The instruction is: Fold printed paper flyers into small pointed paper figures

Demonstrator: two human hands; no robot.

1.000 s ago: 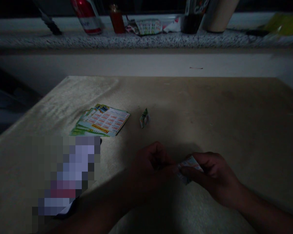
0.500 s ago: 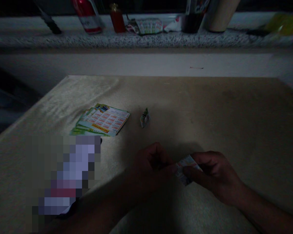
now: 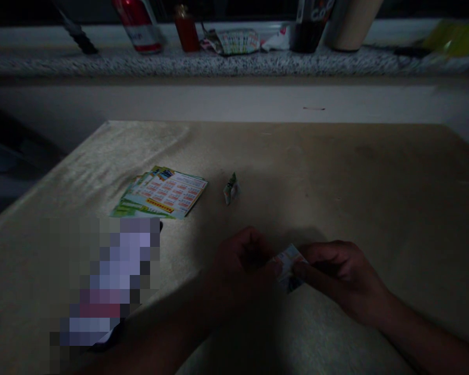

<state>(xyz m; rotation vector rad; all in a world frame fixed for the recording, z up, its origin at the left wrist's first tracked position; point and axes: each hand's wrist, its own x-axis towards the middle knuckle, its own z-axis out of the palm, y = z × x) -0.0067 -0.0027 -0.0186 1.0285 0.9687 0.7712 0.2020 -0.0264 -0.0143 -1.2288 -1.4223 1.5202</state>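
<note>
A small folded piece of printed paper [image 3: 288,262] is held between my two hands above the table. My left hand [image 3: 244,260] pinches its left corner between thumb and fingers. From the other side my right hand [image 3: 342,276] grips the paper, its thumb pressed on the printed face. Beyond the hands a small folded paper piece [image 3: 230,190] stands upright on the table. To its left lies a fanned stack of printed leaflets [image 3: 175,190] with green edges and red-and-white rows. The dim light hides the undersides of my fingers.
On the table [image 3: 375,182], a blurred-out phone-like object [image 3: 113,276] lies near my left forearm. Along the speckled sill [image 3: 180,63] stand a red can [image 3: 138,26], a small red bottle [image 3: 186,31], crumpled wrappers [image 3: 238,41], a dark bottle [image 3: 310,28] and a pale cylinder [image 3: 352,23].
The folded paper has shifted slightly left and turned, so more of it lies by my left thumb. My right fingers now sit nearer its right edge. The stack and standing paper are unmoved.
</note>
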